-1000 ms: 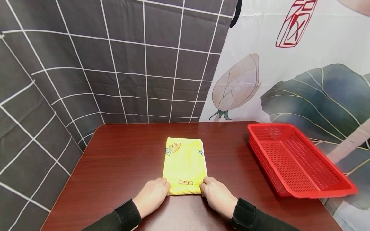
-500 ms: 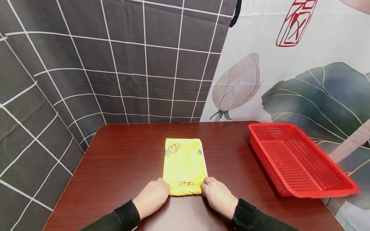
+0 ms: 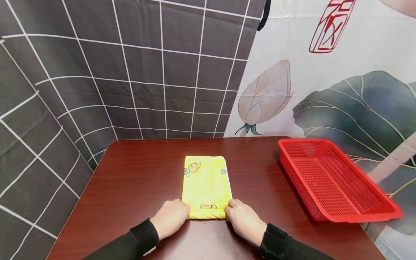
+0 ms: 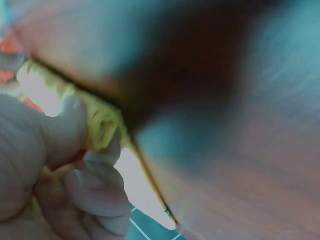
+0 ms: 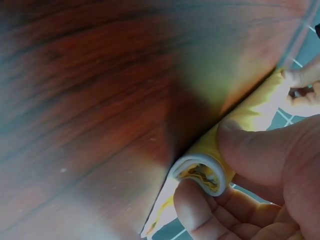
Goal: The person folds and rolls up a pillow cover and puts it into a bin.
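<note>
A: Where does the yellow cloth (image 3: 206, 186) lie?

B: Flat on the dark red worktop (image 3: 136, 180), about midway between its left and right edges, folded into a long narrow strip that runs away from the person. It is printed with small carrot figures. Its near end is rolled up into a tight coil, and the right wrist view shows that coil end-on, yellow outside with paler layers inside (image 5: 202, 172).

A: What is the left hand (image 3: 170, 217) doing?

B: It grips the left end of the roll. In the left wrist view its fingers (image 4: 92, 187) are curled and the thumb presses the yellow cloth (image 4: 102, 127) against them, though that picture is blurred.

A: And the right hand (image 3: 245, 220)?

B: It holds the right end of the same roll. The right wrist view shows the thumb on top of the coil and the fingers (image 5: 192, 210) curled beneath it, so the roll is pinched between them. The left hand's fingertips show at the far end of the roll there too.

A: What else stands about?

B: A red perforated basket (image 3: 334, 180) sits on the worktop's right side, well apart from the cloth. Behind the worktop hang a dark grid-patterned backdrop (image 3: 113, 72) and a pale curtain printed with a lotus bud and leaves (image 3: 325, 83). Both wrists wear black sleeves (image 3: 276, 242).
</note>
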`<state>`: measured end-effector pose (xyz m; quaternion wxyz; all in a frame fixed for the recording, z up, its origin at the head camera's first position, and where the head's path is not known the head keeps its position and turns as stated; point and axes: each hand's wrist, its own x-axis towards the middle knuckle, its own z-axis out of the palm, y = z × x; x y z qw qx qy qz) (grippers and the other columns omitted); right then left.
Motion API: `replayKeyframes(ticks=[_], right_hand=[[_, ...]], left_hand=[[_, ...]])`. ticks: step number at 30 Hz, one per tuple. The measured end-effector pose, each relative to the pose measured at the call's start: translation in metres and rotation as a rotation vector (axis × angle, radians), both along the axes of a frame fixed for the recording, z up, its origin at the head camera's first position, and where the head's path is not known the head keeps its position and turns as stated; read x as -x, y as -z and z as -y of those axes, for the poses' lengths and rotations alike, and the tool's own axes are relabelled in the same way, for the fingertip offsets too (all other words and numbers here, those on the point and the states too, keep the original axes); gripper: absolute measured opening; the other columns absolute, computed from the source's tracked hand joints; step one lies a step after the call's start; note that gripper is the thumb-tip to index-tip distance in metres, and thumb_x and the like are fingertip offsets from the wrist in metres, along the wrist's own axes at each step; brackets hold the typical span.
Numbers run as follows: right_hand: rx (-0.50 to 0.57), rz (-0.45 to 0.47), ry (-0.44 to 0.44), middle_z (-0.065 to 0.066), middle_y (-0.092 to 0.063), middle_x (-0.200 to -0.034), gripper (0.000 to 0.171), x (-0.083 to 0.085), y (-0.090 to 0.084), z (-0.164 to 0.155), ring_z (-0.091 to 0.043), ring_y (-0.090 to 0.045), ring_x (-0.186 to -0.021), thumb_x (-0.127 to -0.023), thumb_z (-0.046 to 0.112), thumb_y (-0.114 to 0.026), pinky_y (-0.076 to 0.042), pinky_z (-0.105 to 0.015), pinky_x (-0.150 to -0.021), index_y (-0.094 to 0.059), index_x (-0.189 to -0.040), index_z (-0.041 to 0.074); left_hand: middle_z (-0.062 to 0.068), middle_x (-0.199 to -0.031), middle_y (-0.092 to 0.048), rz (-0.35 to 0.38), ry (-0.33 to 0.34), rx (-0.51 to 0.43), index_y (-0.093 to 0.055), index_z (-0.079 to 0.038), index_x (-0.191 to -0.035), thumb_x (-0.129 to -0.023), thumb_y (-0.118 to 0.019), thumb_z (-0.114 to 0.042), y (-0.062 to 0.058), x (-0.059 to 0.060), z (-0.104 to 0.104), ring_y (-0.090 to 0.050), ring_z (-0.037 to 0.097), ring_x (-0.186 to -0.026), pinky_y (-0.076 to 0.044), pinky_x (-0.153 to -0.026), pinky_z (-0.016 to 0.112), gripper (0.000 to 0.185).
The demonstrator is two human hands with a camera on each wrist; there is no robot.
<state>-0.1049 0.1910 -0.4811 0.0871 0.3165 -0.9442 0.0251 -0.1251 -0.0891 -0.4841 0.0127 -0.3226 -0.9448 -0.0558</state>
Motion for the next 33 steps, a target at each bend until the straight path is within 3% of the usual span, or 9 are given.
replayKeyframes(ticks=[5,8,14,17,22,24,27,29,33], right_hand=[[0.011,0.033,-0.003,0.001,-0.055,-0.077,0.013,0.0,-0.004,0.004,-0.013,-0.049,-0.069,-0.086,0.008,-0.082,-0.048,-0.026,-0.061,-0.071,-0.08,0.012],[0.003,0.044,0.001,0.001,-0.055,-0.077,0.012,0.0,-0.006,0.006,-0.013,-0.05,-0.068,-0.085,0.007,-0.082,-0.048,-0.026,-0.061,-0.072,-0.079,0.011],[-0.024,0.007,-0.002,0.002,-0.054,-0.077,0.018,-0.003,-0.001,0.005,-0.014,-0.05,-0.069,-0.08,0.012,-0.086,-0.048,-0.026,-0.061,-0.069,-0.08,0.012],[-0.024,-0.015,-0.001,0.002,-0.053,-0.076,0.022,-0.005,0.001,0.004,-0.014,-0.051,-0.069,-0.077,0.012,-0.088,-0.048,-0.025,-0.061,-0.066,-0.078,0.013],[0.02,0.056,0.025,0.003,-0.054,-0.075,0.024,-0.004,-0.003,0.004,-0.013,-0.05,-0.069,-0.078,0.007,-0.086,-0.048,-0.025,-0.063,-0.062,-0.079,0.012],[0.051,0.112,0.04,0.004,-0.054,-0.074,0.027,-0.003,-0.004,0.003,-0.012,-0.048,-0.067,-0.079,0.006,-0.085,-0.047,-0.025,-0.063,-0.06,-0.079,0.013],[0.079,0.169,0.049,0.005,-0.053,-0.072,0.028,0.0,-0.006,0.003,-0.009,-0.045,-0.065,-0.079,0.006,-0.086,-0.046,-0.025,-0.062,-0.058,-0.079,0.013],[0.079,0.197,0.049,0.006,-0.053,-0.071,0.026,0.002,-0.008,0.002,-0.008,-0.045,-0.065,-0.079,0.008,-0.086,-0.046,-0.026,-0.062,-0.06,-0.079,0.014],[0.073,0.243,0.063,0.007,-0.055,-0.07,0.017,0.008,-0.013,0.002,-0.008,-0.047,-0.064,-0.08,0.011,-0.087,-0.047,-0.027,-0.062,-0.07,-0.082,0.013]], left_hand=[[-0.003,-0.064,-0.053,0.147,0.004,-0.025,-0.055,-0.021,-0.067,-0.084,-0.074,-0.012,0.0,0.022,0.003,-0.05,0.018,-0.062,-0.046,-0.06,0.039,0.027],[-0.004,-0.062,-0.051,0.192,0.017,0.046,-0.054,-0.022,-0.065,-0.084,-0.076,-0.017,0.006,0.036,0.002,-0.047,0.017,-0.061,-0.045,-0.06,0.038,0.03],[-0.002,-0.062,-0.056,0.146,0.051,0.197,-0.059,-0.021,-0.064,-0.079,-0.08,-0.024,0.045,0.067,-0.006,-0.048,0.019,-0.056,-0.045,-0.053,0.04,0.025],[-0.002,-0.062,-0.055,0.139,0.017,0.223,-0.06,-0.021,-0.064,-0.072,-0.084,-0.023,0.051,0.072,-0.011,-0.048,0.02,-0.056,-0.045,-0.051,0.04,0.025],[-0.003,-0.065,-0.055,0.147,-0.064,0.244,-0.062,-0.021,-0.069,-0.066,-0.095,-0.031,0.036,0.066,-0.016,-0.05,0.02,-0.061,-0.045,-0.054,0.039,0.035],[-0.002,-0.067,-0.056,0.181,-0.104,0.235,-0.062,-0.02,-0.07,-0.065,-0.097,-0.03,0.024,0.063,-0.018,-0.051,0.021,-0.063,-0.047,-0.057,0.04,0.037],[0.0,-0.068,-0.057,0.222,-0.157,0.199,-0.062,-0.018,-0.07,-0.06,-0.101,-0.033,0.024,0.068,-0.015,-0.052,0.022,-0.065,-0.051,-0.059,0.044,0.043],[0.001,-0.063,-0.059,0.277,-0.214,0.189,-0.063,-0.016,-0.065,-0.059,-0.103,-0.034,0.008,0.066,-0.015,-0.054,0.024,-0.063,-0.053,-0.062,0.045,0.045],[-0.002,-0.05,-0.058,0.306,-0.254,0.174,-0.062,-0.017,-0.055,-0.059,-0.103,-0.045,0.002,0.066,-0.007,-0.057,0.021,-0.058,-0.052,-0.059,0.043,0.05]])
